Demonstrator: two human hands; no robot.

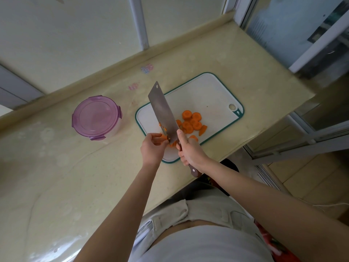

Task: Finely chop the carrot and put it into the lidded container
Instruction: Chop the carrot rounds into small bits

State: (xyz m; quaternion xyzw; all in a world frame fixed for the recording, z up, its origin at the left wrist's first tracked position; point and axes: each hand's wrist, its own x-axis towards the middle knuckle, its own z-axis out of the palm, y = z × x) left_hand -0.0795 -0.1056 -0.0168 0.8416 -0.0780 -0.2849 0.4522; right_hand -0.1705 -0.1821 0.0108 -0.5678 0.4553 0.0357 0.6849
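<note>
- The right hand has its grip wrapped full round the brown handle of a cleaver, one finger reaching up onto the heel of the blade; the blade stands tilted, its near end down at the board and its far corner raised toward the wall
- The left hand sits just left of the blade, fingers curled; its grip pinches some chopped carrot right beside the steel; a few small orange bits cling to the blade's left face
- The carrot rounds lie in a loose heap on the right of the blade, about mid-board; one more round lies nearer, just beside the right hand
- The cutting board, white with a teal rim, lies slantwise on the pale counter; its near corner is close to the counter's front edge
- The lidded container, round and clear, stands on the counter left of the board and apart from it; its purple lid is on
</note>
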